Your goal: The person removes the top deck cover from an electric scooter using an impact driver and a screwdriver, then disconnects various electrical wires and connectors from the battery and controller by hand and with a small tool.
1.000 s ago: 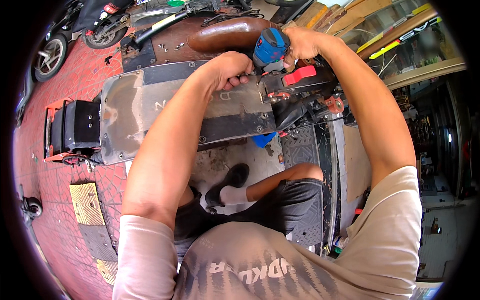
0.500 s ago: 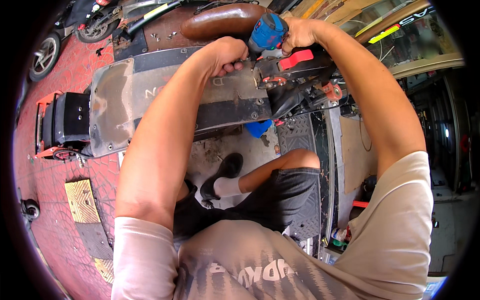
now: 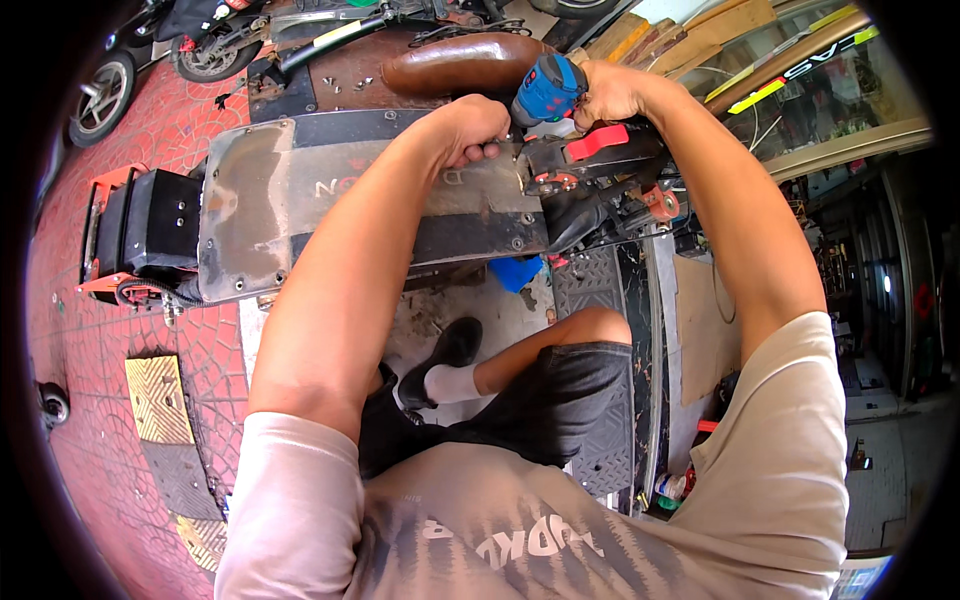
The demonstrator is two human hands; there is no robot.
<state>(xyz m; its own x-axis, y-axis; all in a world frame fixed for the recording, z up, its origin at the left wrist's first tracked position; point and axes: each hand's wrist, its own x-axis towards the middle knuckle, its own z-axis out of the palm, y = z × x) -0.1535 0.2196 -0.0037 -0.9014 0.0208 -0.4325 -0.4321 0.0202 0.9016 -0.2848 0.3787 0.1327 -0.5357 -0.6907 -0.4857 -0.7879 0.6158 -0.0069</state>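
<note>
An electric scooter lies crosswise before me, its worn grey and black deck (image 3: 350, 165) facing up. My right hand (image 3: 612, 92) is wrapped round the handle of a blue cordless drill driver (image 3: 550, 90). The tool's front end points down toward the deck's far right end; its tip is hidden. Beside it, my left hand (image 3: 478, 130) is closed with curled fingers over the deck's far edge. What those fingers pinch, if anything, cannot be made out. Just right of the driver, a red lever (image 3: 597, 142) sits on the scooter's folding joint.
Beyond the deck lies a brown padded seat (image 3: 460, 62), with several loose screws (image 3: 360, 84) on a brown surface left of it. A blue cloth-like piece (image 3: 516, 273) is under the deck. A yellow and black ramp (image 3: 160, 400) stands on red paving. Wooden boards (image 3: 640, 40) are at the back right.
The whole view has shifted slightly, so the scooter appears a little farther right. Both hands and the driver keep about the same place at the deck's end.
</note>
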